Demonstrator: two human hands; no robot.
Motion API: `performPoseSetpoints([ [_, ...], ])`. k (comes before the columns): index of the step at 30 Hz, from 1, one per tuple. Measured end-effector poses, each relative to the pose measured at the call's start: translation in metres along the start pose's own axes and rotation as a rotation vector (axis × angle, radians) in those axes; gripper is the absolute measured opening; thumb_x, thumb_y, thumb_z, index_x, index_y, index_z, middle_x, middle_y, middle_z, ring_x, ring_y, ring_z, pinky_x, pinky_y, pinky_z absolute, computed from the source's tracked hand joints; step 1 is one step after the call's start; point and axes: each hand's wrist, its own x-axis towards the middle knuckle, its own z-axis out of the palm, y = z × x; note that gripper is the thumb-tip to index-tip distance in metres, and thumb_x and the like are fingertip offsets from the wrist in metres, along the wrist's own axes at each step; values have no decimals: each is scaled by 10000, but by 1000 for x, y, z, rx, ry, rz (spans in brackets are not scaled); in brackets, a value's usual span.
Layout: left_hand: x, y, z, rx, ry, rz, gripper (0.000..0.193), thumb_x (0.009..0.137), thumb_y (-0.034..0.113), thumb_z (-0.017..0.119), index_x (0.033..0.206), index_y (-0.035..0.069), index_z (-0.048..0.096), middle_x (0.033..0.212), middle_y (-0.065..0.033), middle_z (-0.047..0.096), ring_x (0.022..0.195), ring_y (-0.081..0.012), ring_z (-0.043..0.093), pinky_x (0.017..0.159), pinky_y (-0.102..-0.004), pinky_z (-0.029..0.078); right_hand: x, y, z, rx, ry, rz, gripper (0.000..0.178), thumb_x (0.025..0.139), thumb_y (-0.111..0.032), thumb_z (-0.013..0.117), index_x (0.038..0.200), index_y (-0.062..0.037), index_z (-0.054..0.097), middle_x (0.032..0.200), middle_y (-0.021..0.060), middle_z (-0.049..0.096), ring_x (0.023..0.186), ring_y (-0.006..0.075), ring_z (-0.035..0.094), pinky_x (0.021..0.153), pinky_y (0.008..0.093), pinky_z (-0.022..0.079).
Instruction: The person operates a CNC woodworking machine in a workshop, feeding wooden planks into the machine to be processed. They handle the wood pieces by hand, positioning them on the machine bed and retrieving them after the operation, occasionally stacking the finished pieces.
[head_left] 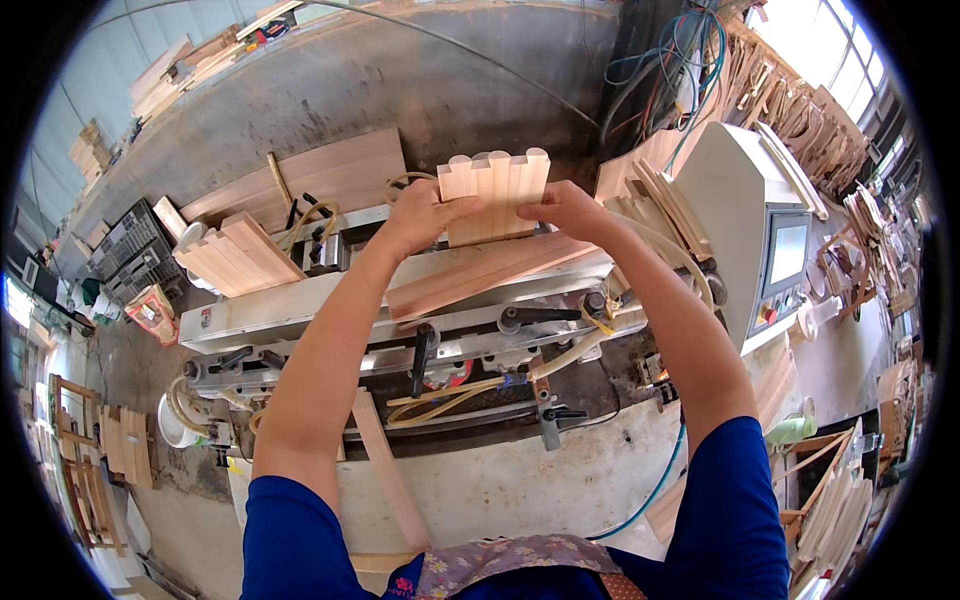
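Observation:
Both of my hands hold up a bundle of several short pale wooden slats (495,190) with rounded top ends, pressed side by side. My left hand (420,215) grips the bundle's left edge and my right hand (565,208) grips its lower right edge. The bundle stands upright above a long wooden board (480,275) that lies across the grey metal bed of a woodworking machine (300,310). Black clamp handles (425,350) and pale hoses (470,390) run along the machine's front, below my forearms.
A stack of slats (240,255) rests on the machine's left end, with a wide board (310,180) behind it. A white control cabinet with a screen (775,245) stands to the right. Wood piles line the right side and left floor. Cables hang at upper right.

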Motion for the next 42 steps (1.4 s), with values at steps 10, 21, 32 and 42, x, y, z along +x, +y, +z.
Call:
performPoseSetpoints([
  [10, -3, 5, 5, -96, 21, 7, 444, 774, 425, 704, 948, 16, 683, 723, -68, 637, 662, -155, 555, 651, -314, 453, -4, -5, -6, -59, 4, -18, 351, 830, -323, 667, 1016, -25, 663, 852, 93, 677, 752, 140, 572, 726, 301, 461],
  [21, -4, -5, 8, -56, 40, 30, 496, 773, 457, 688, 994, 13, 668, 789, -99, 660, 714, -188, 594, 677, -341, 461, -10, -61, 8, 588, 147, 137, 716, 817, -629, 480, 1114, 12, 593, 1034, 94, 605, 947, 178, 550, 871, 314, 395],
  [32, -131, -4, -23, 788, -2, 160, 459, 698, 325, 732, 1018, 29, 590, 969, -134, 627, 937, -312, 587, 819, -384, 480, -9, -61, 8, 593, 189, 205, 683, 802, -605, 488, 1104, -2, 594, 1039, 107, 603, 939, 204, 545, 867, 330, 392],
  [42, -142, 17, -97, -196, 16, -243, 314, 723, 45, 640, 1027, 37, 560, 1011, -85, 605, 902, -201, 616, 814, -335, 526, -7, -62, 8, 564, 162, 198, 692, 801, -605, 475, 1112, 3, 586, 1064, 110, 600, 966, 208, 537, 888, 348, 385],
])
